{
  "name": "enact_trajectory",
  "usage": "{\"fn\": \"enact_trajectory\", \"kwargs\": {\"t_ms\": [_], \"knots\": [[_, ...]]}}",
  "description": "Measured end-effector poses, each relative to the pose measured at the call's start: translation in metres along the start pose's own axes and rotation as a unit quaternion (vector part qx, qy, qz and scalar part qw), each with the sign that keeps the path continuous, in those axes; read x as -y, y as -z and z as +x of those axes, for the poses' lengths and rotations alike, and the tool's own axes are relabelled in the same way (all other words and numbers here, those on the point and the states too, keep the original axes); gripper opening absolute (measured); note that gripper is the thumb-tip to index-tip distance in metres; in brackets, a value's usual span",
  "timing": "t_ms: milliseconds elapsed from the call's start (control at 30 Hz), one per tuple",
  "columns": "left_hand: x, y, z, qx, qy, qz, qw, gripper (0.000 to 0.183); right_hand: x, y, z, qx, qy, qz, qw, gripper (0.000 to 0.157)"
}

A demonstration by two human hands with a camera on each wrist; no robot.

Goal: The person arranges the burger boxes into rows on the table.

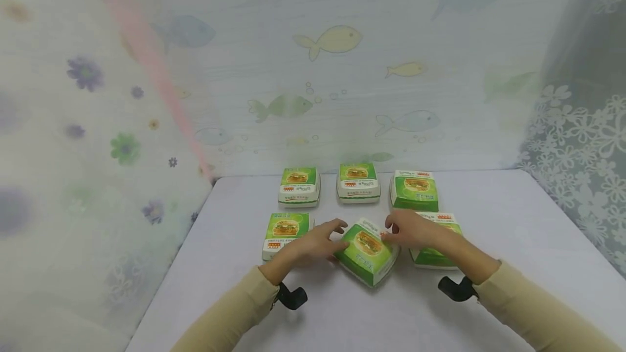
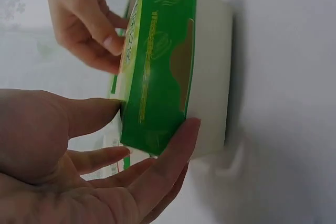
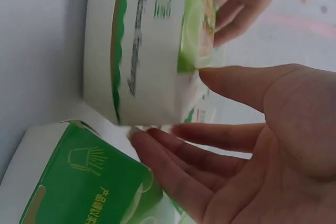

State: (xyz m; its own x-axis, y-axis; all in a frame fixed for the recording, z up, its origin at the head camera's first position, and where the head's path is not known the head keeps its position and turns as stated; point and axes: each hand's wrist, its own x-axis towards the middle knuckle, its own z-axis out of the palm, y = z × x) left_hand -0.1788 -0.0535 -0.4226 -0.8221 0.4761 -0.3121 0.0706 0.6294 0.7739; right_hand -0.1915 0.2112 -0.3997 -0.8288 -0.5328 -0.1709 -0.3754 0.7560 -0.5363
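Observation:
Turned at an angle on the white table [image 1: 337,319], a green-and-white burger box [image 1: 367,251] sits between both hands in the head view. My left hand [image 1: 315,240] holds its left corner. In the left wrist view the thumb of the left hand [image 2: 105,161] lies at the top edge of the box [image 2: 163,66], fingers along its side. From the other side my right hand [image 1: 413,230] grips the opposite corner. The right wrist view has the right thumb on the box's [image 3: 152,45] upper edge and fingertips near its side.
Similar burger boxes stand around it: a front-left box [image 1: 283,227], a front-right box [image 1: 432,257] partly behind the right arm, and a back row with left [image 1: 298,186], middle [image 1: 358,182] and right [image 1: 415,189] boxes. A fish-patterned curtain [image 1: 313,80] hangs behind the table.

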Motion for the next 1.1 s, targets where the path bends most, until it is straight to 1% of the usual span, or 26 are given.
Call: {"fn": "enact_trajectory", "kwargs": {"t_ms": [133, 233, 300, 400, 433, 500, 600, 733, 800, 867, 967, 1100], "knots": [[0.0, 0.004, 0.004, -0.023, -0.011, 0.0, 0.9997, 0.043, 0.003, 0.001, 0.0, 0.008, 0.004, -0.001, 1.0, 0.02], [0.002, 0.005, 0.005, -0.03, -0.009, 0.012, 0.9994, 0.039, 0.006, 0.004, -0.001, 0.011, 0.003, -0.003, 1.0, 0.02], [0.003, 0.004, 0.005, -0.028, -0.004, 0.018, 0.9994, 0.041, 0.007, 0.005, -0.003, 0.012, -0.002, -0.005, 1.0, 0.024], [0.004, 0.001, 0.003, -0.022, 0.005, 0.024, 0.9995, 0.048, 0.009, 0.006, -0.006, 0.007, -0.006, -0.008, 1.0, 0.035], [0.004, -0.001, 0.002, -0.018, 0.006, 0.018, 0.9997, 0.05, 0.009, 0.006, -0.007, 0.005, -0.006, -0.009, 1.0, 0.039], [0.003, -0.003, 0.0, -0.013, 0.006, 0.014, 0.9998, 0.054, 0.009, 0.005, -0.006, -0.002, -0.001, -0.01, 1.0, 0.044], [0.001, -0.004, 0.0, -0.01, -0.002, 0.016, 0.9998, 0.054, 0.008, 0.002, -0.004, -0.01, 0.003, -0.008, 1.0, 0.047], [0.001, -0.001, 0.004, -0.016, -0.018, 0.034, 0.9991, 0.047, 0.005, -0.001, 0.0, -0.008, 0.013, -0.012, 1.0, 0.043], [0.001, 0.003, 0.008, -0.018, -0.029, 0.04, 0.9986, 0.041, 0.005, -0.003, 0.0, 0.0, 0.008, -0.014, 1.0, 0.038], [0.001, 0.007, 0.012, -0.017, -0.039, 0.048, 0.9979, 0.038, 0.007, -0.005, 0.0, 0.013, -0.01, -0.007, 1.0, 0.034], [0.0, 0.013, 0.017, -0.01, -0.042, 0.048, 0.9979, 0.037, 0.01, -0.007, 0.0, 0.024, -0.038, 0.004, 0.999, 0.029], [-0.003, 0.015, 0.018, -0.004, -0.038, 0.05, 0.998, 0.041, 0.012, -0.005, -0.004, 0.019, -0.05, 0.009, 0.999, 0.028]]}}
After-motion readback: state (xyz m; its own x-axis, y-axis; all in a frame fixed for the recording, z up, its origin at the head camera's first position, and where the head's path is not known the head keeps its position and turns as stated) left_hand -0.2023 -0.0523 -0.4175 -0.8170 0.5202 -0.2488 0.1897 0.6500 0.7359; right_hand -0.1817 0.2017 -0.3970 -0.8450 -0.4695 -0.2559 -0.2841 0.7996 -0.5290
